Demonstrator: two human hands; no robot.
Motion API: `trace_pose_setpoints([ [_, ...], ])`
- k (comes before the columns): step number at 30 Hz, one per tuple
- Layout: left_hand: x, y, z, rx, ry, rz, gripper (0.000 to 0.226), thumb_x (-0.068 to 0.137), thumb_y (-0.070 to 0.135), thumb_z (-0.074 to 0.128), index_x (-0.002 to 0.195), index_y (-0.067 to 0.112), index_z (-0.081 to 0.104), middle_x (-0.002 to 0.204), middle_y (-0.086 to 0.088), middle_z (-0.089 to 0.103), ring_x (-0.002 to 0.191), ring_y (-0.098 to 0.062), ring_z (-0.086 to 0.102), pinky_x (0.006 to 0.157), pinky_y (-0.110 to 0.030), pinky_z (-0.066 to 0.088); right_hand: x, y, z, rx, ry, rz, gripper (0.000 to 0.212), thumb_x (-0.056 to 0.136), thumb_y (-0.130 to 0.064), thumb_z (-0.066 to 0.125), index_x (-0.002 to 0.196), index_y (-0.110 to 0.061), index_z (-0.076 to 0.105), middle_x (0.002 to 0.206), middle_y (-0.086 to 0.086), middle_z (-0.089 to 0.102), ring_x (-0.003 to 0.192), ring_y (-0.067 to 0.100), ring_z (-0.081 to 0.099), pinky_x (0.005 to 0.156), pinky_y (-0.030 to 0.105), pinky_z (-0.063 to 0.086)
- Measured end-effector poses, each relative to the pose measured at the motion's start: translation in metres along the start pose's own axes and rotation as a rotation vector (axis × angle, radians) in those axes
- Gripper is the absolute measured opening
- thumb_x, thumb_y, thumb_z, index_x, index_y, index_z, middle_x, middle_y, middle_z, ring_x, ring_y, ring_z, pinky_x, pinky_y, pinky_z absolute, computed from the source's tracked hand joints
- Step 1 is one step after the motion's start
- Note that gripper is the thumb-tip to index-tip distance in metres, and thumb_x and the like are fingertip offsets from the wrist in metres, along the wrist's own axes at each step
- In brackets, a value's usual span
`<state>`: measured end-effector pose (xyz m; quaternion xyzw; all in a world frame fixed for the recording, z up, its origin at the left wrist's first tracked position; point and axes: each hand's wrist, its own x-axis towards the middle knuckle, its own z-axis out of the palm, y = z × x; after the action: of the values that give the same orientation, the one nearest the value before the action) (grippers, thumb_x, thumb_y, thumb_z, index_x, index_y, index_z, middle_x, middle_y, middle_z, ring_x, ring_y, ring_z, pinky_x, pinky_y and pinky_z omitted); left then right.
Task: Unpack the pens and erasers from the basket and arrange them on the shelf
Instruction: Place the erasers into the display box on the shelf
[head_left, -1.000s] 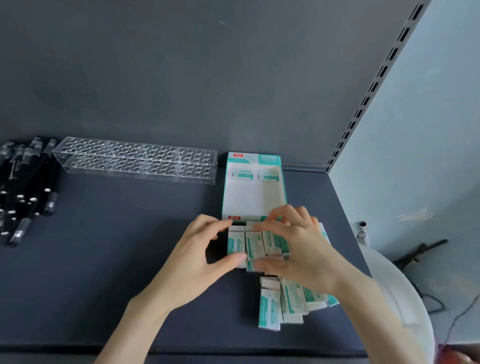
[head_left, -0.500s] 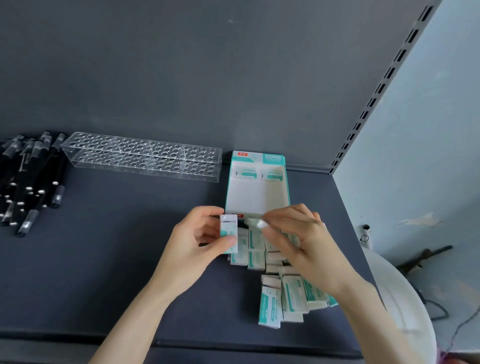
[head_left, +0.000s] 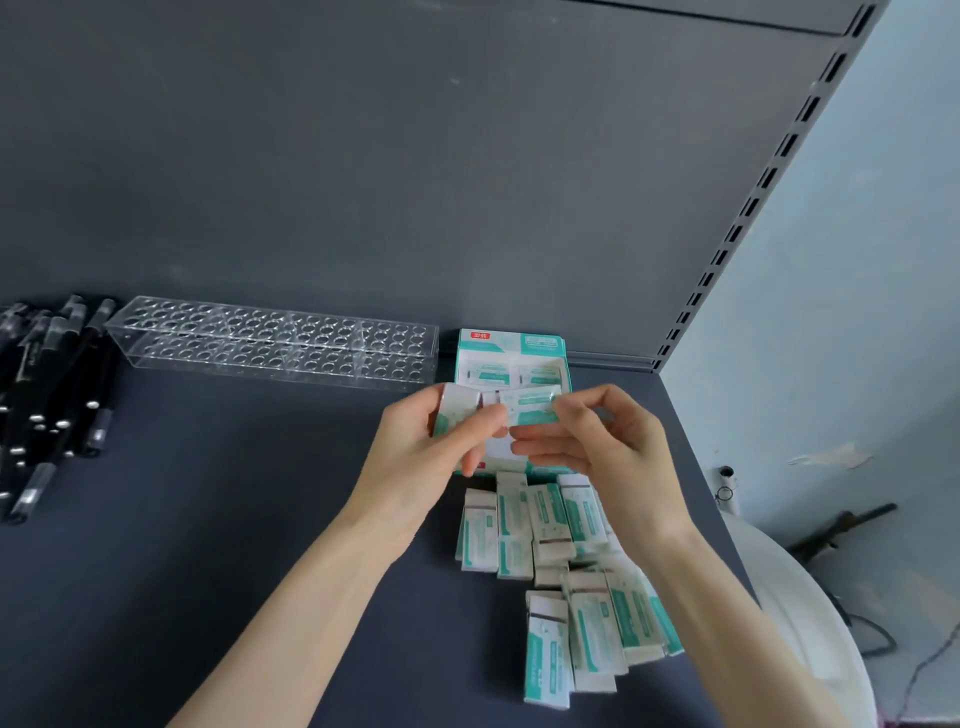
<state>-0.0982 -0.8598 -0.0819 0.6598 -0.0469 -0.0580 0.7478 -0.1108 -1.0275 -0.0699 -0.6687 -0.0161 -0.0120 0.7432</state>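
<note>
Above the dark matte shelf (head_left: 208, 545), the left hand (head_left: 426, 457) grips a boxy paper-sleeved eraser (head_left: 457, 408) roughly on end, the right hand (head_left: 608, 457) pinches a second eraser (head_left: 530, 405) lying left-to-right, before the open carton (head_left: 511, 345), loose erasers (head_left: 550, 571) strewn nearer.

White-and-teal erasers (head_left: 550, 535), teal-and-white box (head_left: 511, 353) with red logo, black pens (head_left: 47, 405), dark grey shelf (head_left: 208, 519)

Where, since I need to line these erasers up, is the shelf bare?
Bare: the wide patch of shelf in front of the rack, between the pens on the left and the erasers. Crowded: the right front, where loose erasers lie up to the box.
</note>
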Motion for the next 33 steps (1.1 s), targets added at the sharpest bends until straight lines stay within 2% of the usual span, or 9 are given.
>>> trace_pose_setpoints([
  [3, 0.014, -0.001, -0.007, -0.002, 0.06, -0.016, 0.017, 0.083, 0.014, 0.07, 0.066, 0.018, 0.067, 0.05, 0.0, 0.05, 0.055, -0.011, 0.052, 0.06, -0.016, 0.044, 0.012, 0.003, -0.002, -0.087, 0.008, -0.045, 0.007, 0.088, -0.001, 0.058, 0.093, 0.001, 0.054, 0.087, 0.002, 0.074, 0.077, 0.02, 0.071, 0.069, 0.024, 0.056],
  [4, 0.018, 0.001, -0.009, 0.001, 0.062, -0.026, 0.013, 0.082, 0.013, 0.07, 0.07, 0.012, 0.066, 0.051, -0.002, 0.051, 0.05, -0.009, 0.048, 0.055, -0.014, 0.042, 0.015, 0.004, -0.004, -0.134, -0.013, -0.081, 0.014, 0.085, 0.002, 0.062, 0.095, -0.004, 0.056, 0.089, -0.002, 0.073, 0.08, 0.017, 0.07, 0.07, 0.022, 0.054],
  [9, 0.034, -0.003, -0.018, 0.144, 0.113, -0.03, 0.013, 0.079, 0.018, 0.074, 0.075, 0.008, 0.068, 0.062, -0.008, 0.064, 0.046, -0.009, 0.041, 0.048, -0.017, 0.037, 0.035, 0.006, -0.005, -0.546, -0.045, -0.215, 0.028, 0.078, -0.004, 0.073, 0.09, -0.028, 0.062, 0.091, -0.006, 0.068, 0.076, 0.009, 0.065, 0.072, 0.012, 0.049],
  [12, 0.035, -0.014, -0.026, 0.276, 0.235, -0.001, 0.017, 0.08, 0.028, 0.073, 0.078, 0.013, 0.068, 0.047, 0.008, 0.053, 0.044, -0.006, 0.042, 0.045, -0.014, 0.035, 0.055, 0.011, -0.006, -0.819, -0.007, -0.265, 0.017, 0.08, -0.007, 0.072, 0.096, -0.012, 0.069, 0.097, -0.003, 0.063, 0.069, 0.005, 0.062, 0.069, 0.002, 0.044],
  [15, 0.034, -0.026, -0.033, 0.37, 0.254, -0.032, 0.012, 0.081, 0.025, 0.071, 0.08, 0.014, 0.066, 0.043, 0.012, 0.051, 0.042, -0.003, 0.041, 0.044, -0.011, 0.034, 0.07, 0.018, -0.004, -0.999, -0.061, -0.234, 0.015, 0.082, -0.008, 0.07, 0.096, -0.005, 0.069, 0.101, 0.005, 0.064, 0.067, 0.007, 0.059, 0.066, -0.001, 0.04],
  [17, 0.034, -0.029, -0.034, 0.397, 0.209, -0.058, 0.008, 0.082, 0.023, 0.07, 0.082, 0.017, 0.066, 0.044, 0.013, 0.053, 0.042, -0.003, 0.044, 0.044, -0.012, 0.037, 0.075, 0.023, -0.001, -1.076, -0.094, -0.226, 0.013, 0.082, -0.011, 0.069, 0.095, -0.009, 0.07, 0.101, 0.005, 0.064, 0.067, 0.009, 0.06, 0.069, 0.005, 0.043],
  [20, 0.035, -0.03, -0.032, 0.465, 0.146, -0.056, 0.004, 0.083, 0.018, 0.067, 0.085, 0.021, 0.065, 0.05, 0.017, 0.058, 0.044, -0.003, 0.048, 0.048, -0.017, 0.042, 0.08, 0.029, 0.004, -1.112, -0.103, -0.223, 0.011, 0.083, -0.015, 0.069, 0.093, -0.011, 0.07, 0.102, 0.003, 0.065, 0.077, 0.017, 0.066, 0.079, 0.034, 0.053],
  [21, 0.035, -0.03, -0.032, 0.475, 0.138, -0.051, 0.005, 0.083, 0.017, 0.067, 0.085, 0.022, 0.065, 0.052, 0.017, 0.058, 0.044, -0.003, 0.049, 0.049, -0.019, 0.043, 0.081, 0.031, 0.005, -1.114, -0.108, -0.221, 0.011, 0.083, -0.015, 0.069, 0.093, -0.011, 0.069, 0.103, 0.002, 0.065, 0.081, 0.019, 0.065, 0.079, 0.037, 0.052],
  [33, 0.034, -0.03, -0.032, 0.434, 0.125, -0.049, 0.006, 0.083, 0.018, 0.067, 0.088, 0.02, 0.064, 0.054, 0.018, 0.06, 0.046, -0.001, 0.05, 0.048, -0.015, 0.044, 0.087, 0.045, 0.005, -1.139, -0.108, -0.195, 0.014, 0.086, -0.013, 0.064, 0.096, -0.014, 0.075, 0.108, 0.003, 0.056, 0.087, 0.029, 0.059, 0.081, 0.042, 0.05],
])
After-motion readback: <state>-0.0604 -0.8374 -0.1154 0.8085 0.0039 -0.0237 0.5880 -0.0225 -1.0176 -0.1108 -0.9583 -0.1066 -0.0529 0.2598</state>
